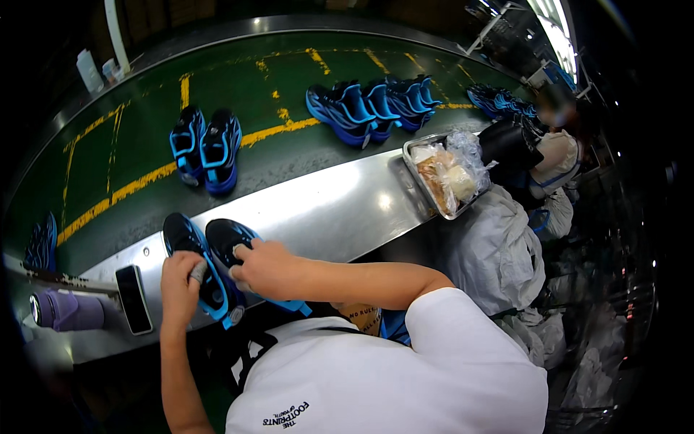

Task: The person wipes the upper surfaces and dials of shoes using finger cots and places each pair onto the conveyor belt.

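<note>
Two black-and-blue sneakers lie side by side at the near edge of the steel ledge, toes pointing away from me. My left hand [182, 284] is closed at the left side of the left sneaker [210, 289], a grey covering on its thumb by the shoe's opening. Reaching in from the right, my right hand [262, 269] has its fingers curled over the upper of the right sneaker [225, 233]. A pale wrap shows on one of its fingertips. The hand and forearm hide much of that shoe's middle.
A green conveyor belt [144, 145] with yellow lines carries a sneaker pair [219, 148] and more sneakers [347, 112]. On the ledge are a phone [134, 300], a purple tumbler [76, 311] and a metal tray [413, 163] of plastic-wrapped items. Another person [557, 159] is at right, near white bags [495, 249].
</note>
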### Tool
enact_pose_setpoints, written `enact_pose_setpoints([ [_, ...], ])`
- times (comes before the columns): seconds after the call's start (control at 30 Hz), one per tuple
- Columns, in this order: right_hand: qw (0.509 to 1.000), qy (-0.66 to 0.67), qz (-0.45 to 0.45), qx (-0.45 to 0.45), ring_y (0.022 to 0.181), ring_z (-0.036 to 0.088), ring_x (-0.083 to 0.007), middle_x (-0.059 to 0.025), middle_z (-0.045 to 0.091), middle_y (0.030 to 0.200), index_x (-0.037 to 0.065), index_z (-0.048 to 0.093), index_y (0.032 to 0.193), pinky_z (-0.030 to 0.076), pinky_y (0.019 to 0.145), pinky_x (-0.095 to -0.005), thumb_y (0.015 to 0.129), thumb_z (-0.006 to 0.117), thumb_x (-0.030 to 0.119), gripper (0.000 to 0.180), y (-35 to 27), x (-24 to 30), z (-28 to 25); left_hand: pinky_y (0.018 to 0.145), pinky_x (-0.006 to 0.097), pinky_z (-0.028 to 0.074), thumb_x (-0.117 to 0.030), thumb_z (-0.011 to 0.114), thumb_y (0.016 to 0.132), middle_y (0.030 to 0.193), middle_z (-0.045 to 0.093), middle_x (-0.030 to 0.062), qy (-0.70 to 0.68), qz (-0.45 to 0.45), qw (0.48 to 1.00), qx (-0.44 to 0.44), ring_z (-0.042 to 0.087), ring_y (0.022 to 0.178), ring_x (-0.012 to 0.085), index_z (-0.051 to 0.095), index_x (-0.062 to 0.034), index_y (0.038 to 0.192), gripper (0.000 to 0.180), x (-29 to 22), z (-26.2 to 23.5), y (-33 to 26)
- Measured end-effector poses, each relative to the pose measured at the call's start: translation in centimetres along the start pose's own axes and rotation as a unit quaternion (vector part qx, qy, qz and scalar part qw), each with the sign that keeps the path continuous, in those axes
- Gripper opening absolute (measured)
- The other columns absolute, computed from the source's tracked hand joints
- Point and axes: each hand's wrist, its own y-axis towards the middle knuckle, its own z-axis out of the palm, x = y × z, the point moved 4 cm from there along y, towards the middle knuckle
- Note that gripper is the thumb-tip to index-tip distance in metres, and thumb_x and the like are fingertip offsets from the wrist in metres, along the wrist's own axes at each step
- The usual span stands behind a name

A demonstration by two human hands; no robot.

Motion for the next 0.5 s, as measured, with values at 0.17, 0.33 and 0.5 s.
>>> enact_pose_setpoints([
  [0.17, 0.986, 0.114, -0.097, -0.072, 0.089, 0.062, -0.0369, -0.0175, 0.055, 0.118, 0.008, 0.062, 0.113, 0.051, 0.082, -0.0444, 0.085, 0.065, 0.025, 0.033, -0.8, -1.4, 1.6, 0.079, 0.041, 0.045, 0.006, 0.057, 0.071, 0.092, 0.062, 0.0094, 0.119, -0.014, 0.993, -0.015, 0.054, 0.090, 0.0331, 0.064, -0.0024, 0.087, 0.019, -1.1, 1.8, 0.1],
  [0.33, 0.945, 0.132, -0.098, -0.282, 0.092, 0.061, -0.0401, -0.0230, 0.052, 0.121, 0.003, 0.057, 0.119, 0.051, 0.081, -0.0474, 0.088, 0.060, 0.021, 0.037, -3.4, -0.5, 4.2, 0.082, 0.039, 0.046, 0.008, 0.059, 0.068, 0.098, 0.058, 0.0131, 0.138, -0.013, 0.985, -0.102, 0.053, 0.095, 0.0330, 0.062, -0.0012, 0.093, 0.027, -2.2, 2.8, -0.3],
  [0.5, 0.983, 0.020, -0.138, -0.119, 0.093, 0.059, -0.0381, -0.0219, 0.052, 0.119, 0.010, 0.060, 0.119, 0.051, 0.079, -0.0460, 0.084, 0.062, 0.016, 0.036, -3.1, -1.0, 2.9, 0.080, 0.039, 0.046, 0.011, 0.057, 0.067, 0.097, 0.054, 0.0147, 0.048, -0.099, 0.983, -0.149, 0.056, 0.090, 0.0335, 0.060, 0.0000, 0.093, 0.028, -2.0, 2.4, -0.6],
])
